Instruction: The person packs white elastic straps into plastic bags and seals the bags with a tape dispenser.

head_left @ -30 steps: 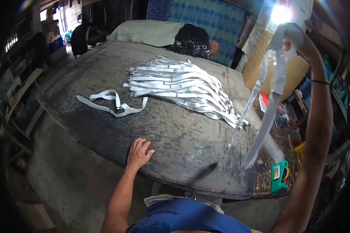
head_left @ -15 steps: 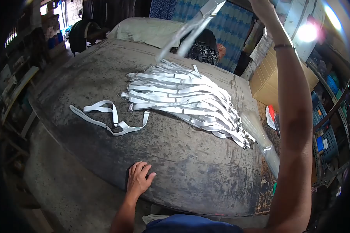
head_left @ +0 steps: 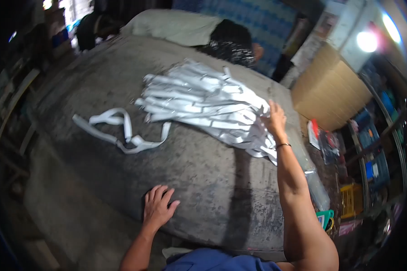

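Note:
A large bundle of white straps [head_left: 199, 99] with metal clips lies across the dark, worn tabletop [head_left: 203, 180]. My right hand [head_left: 275, 118] is at the right end of the bundle, palm down with fingers apart, touching the straps; nothing is gripped in it. To the left, a separate white strap [head_left: 144, 145] lies loosely looped on the table. My left hand [head_left: 159, 207] rests near the front edge, fingers spread and holding nothing.
A cardboard box [head_left: 332, 90] stands beyond the right edge. Clear plastic wrapping [head_left: 315, 185] lies along that edge, near a green object [head_left: 329, 217]. Shelves with baskets [head_left: 371, 135] stand at right. Pale cloth [head_left: 172, 27] and a black plastic bag [head_left: 233, 43] are at the back.
My right hand has come down from above onto the bundle's right end, and the straps it held up are no longer in the air. My left hand has stayed nearly still.

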The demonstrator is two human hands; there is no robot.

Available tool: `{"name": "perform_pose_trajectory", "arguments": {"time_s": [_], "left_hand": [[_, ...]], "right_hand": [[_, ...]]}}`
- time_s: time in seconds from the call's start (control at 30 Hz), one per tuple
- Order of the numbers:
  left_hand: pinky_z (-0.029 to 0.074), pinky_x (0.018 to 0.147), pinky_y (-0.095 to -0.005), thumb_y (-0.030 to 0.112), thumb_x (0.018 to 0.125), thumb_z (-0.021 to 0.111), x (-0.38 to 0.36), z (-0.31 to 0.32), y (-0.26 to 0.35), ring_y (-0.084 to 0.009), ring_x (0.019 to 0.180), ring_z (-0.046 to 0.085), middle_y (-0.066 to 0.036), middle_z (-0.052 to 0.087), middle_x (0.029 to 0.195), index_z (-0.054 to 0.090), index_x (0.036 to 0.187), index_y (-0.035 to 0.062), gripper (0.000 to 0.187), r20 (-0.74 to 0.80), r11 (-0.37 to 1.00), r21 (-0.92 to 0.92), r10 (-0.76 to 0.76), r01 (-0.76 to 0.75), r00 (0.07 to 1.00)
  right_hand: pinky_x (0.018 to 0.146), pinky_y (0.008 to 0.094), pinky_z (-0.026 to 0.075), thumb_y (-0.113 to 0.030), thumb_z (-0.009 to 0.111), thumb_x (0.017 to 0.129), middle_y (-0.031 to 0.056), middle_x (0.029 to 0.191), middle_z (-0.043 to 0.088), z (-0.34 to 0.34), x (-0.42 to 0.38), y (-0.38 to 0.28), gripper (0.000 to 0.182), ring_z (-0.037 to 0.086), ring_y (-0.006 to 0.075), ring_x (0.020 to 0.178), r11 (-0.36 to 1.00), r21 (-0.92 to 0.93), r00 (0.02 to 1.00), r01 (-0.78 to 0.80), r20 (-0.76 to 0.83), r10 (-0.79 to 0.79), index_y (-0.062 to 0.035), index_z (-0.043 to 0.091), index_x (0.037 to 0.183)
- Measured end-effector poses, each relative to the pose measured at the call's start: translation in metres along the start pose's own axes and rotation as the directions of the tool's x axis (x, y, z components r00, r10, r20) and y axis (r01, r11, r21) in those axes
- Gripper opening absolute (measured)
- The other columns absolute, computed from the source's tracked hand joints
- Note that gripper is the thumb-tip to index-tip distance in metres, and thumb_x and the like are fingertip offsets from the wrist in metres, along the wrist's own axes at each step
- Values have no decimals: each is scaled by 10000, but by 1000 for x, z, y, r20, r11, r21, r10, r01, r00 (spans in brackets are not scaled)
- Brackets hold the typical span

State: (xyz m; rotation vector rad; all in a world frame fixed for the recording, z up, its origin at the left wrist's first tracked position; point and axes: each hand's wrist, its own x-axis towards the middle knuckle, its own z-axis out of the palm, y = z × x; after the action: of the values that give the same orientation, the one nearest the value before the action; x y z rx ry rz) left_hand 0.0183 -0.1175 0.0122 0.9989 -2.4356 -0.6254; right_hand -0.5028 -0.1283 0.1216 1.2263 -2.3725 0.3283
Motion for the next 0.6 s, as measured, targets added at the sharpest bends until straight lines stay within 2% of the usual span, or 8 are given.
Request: {"name": "perform_pose_trajectory", "arguments": {"time_s": [0.1, 0.13, 0.27, 0.33, 0.4, 0.43, 0.53, 0.6], "left_hand": [[342, 1052, -480, 327, 868, 704, 1, -4, 2, -303, 1296, 427, -99, 539, 1296, 631, 1248, 97, 450, -4, 1000, 8, 16, -16, 1000], [342, 1052, -480, 327, 868, 704, -2, -3, 1, -303, 1296, 427, -99, 539, 1296, 631, 1248, 97, 450, -4, 999, 26, -36, 36, 999], [357, 1042, -460, 325, 874, 699, -4, 3, -2, -285, 1281, 443, -94, 543, 1277, 626, 1253, 107, 444, -60, 996, 73, 54, -49, 997], [361, 1040, -454, 324, 872, 702, -4, 2, -1, -280, 1277, 448, -92, 544, 1272, 629, 1247, 104, 440, -79, 995, 87, 56, -49, 995], [366, 1039, -445, 314, 871, 707, -4, 0, 1, -279, 1275, 451, -92, 547, 1269, 639, 1223, 93, 421, -57, 998, 57, 40, -37, 998], [368, 1041, -442, 314, 868, 712, -4, 3, -2, -281, 1272, 454, -94, 550, 1264, 650, 1196, 81, 407, -92, 996, 67, 59, -53, 994], [373, 1042, -441, 324, 865, 714, -5, 4, -6, -285, 1267, 459, -100, 556, 1254, 661, 1168, 78, 395, -85, 998, 51, 43, -38, 995], [374, 1045, -444, 328, 861, 718, -6, 8, -13, -297, 1264, 461, -102, 559, 1244, 654, 1178, 80, 407, -98, 997, 52, 66, -61, 993]], "right_hand": [[946, 449, 469, -93, 755, 791, 215, 1190, 605, -3, -31, -58, 558, 567, 416, 1110, 923, 253, 936, 291, -274, -220, -27, 552, 1307], [901, 454, 483, -83, 742, 802, 207, 1153, 615, 3, -40, -80, 434, 591, 398, 1053, 820, 452, 936, 351, -182, -300, -12, 616, 1211], [917, 427, 491, -101, 738, 794, 200, 1160, 618, 16, -93, -198, 265, 599, 376, 1060, 637, 679, 856, 364, 26, -517, -9, 697, 1040], [928, 416, 493, -131, 741, 790, 194, 1153, 625, 23, -111, -256, 352, 594, 387, 1084, 534, 665, 780, 522, -119, -614, -28, 673, 1120], [1011, 525, 430, -183, 742, 795, 190, 1139, 636, 36, -129, -309, 447, 592, 407, 1095, 531, 706, 827, 469, -139, -545, -41, 626, 1203], [1011, 525, 430, -183, 742, 795, 190, 1139, 636, 43, -142, -327, 447, 592, 407, 1095, 520, 711, 822, 474, -145, -550, -41, 626, 1203], [1059, 693, 282, -203, 701, 836, 175, 1115, 655, 47, -167, -348, 402, 601, 405, 1097, 726, 439, 821, 530, -49, -569, -54, 594, 1194], [1050, 764, 178, -233, 647, 890, 169, 1113, 651, 24, -153, -349, 317, 600, 387, 1118, 692, 619, 681, 371, 326, -656, -76, 579, 1156]]}}
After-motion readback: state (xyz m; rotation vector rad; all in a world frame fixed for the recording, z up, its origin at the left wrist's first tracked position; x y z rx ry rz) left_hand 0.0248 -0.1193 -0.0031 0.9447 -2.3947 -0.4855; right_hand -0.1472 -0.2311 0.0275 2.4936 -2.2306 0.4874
